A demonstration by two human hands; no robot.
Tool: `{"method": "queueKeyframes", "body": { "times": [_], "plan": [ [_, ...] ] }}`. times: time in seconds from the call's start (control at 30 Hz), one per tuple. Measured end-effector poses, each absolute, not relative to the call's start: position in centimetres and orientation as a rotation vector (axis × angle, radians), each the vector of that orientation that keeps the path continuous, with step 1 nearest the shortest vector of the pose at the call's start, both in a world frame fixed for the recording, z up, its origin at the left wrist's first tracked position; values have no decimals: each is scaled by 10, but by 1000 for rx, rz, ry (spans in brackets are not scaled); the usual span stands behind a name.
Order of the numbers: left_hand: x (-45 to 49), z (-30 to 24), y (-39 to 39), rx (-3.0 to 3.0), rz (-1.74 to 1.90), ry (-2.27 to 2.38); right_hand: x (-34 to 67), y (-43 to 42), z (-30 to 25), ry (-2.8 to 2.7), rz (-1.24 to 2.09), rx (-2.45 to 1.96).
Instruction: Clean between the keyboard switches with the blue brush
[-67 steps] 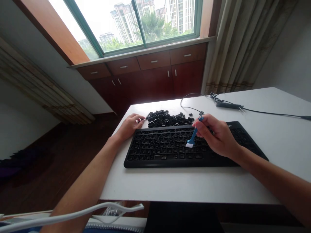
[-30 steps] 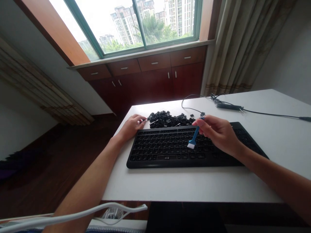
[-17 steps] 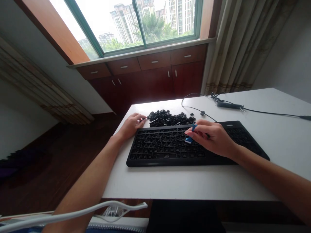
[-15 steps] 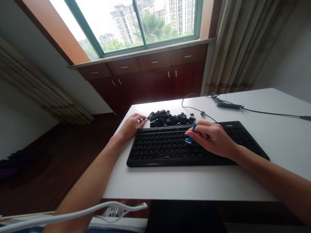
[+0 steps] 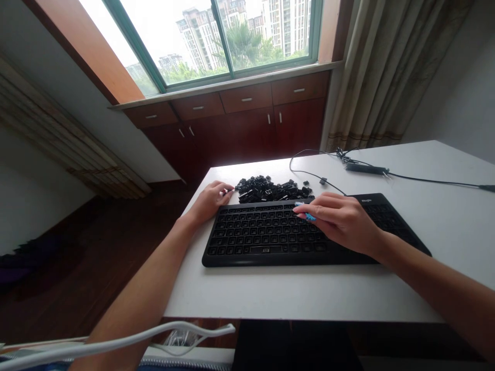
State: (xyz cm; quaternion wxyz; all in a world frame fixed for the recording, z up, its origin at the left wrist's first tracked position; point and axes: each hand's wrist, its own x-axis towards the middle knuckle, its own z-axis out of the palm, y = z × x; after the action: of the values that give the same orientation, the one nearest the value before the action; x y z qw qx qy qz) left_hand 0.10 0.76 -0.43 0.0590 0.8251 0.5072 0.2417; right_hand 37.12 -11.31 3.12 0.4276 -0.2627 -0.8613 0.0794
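Since a moment ago my right hand (image 5: 340,219) has lowered the blue brush (image 5: 307,214) nearly flat onto the keyboard (image 5: 270,237), fingers closed around it over the upper key rows. My left hand (image 5: 209,201) rests at the keyboard's far left corner, fingers loosely curled, beside the keycaps (image 5: 270,189) piled behind the keyboard.

Right hand (image 5: 342,221) with blue brush (image 5: 308,215) over black keyboard (image 5: 270,237)

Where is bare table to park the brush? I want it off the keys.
Free: the table right of the keyboard, short of the cable, and the strip along its near edge. Crowded: behind the keyboard, where keycaps pile.
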Motion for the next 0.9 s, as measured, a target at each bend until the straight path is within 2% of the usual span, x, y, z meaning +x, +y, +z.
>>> {"method": "queueKeyframes", "body": {
  "times": [0.13, 0.27, 0.37, 0.57, 0.67, 0.9],
  "plan": [
    [1, -4, 7, 2501, 738, 1531, 371, -116, 35, -2050, 226, -724],
    [1, -5, 7, 2487, 745, 1524, 370, -116, 33, -1944, 539, -942],
    [1, -5, 7, 2496, 745, 1526, 369, -114, 31, -1970, 713, -949],
    [0, -7, 8, 2489, 758, 1529, 368, -114, 33, -2074, 216, -746],
    [0, -7, 9, 2489, 757, 1526, 370, -115, 36, -2025, 185, -769],
    [0, -6, 8, 2497, 753, 1514, 371, -110, 29, -1932, 749, -1023]
  ]
}}
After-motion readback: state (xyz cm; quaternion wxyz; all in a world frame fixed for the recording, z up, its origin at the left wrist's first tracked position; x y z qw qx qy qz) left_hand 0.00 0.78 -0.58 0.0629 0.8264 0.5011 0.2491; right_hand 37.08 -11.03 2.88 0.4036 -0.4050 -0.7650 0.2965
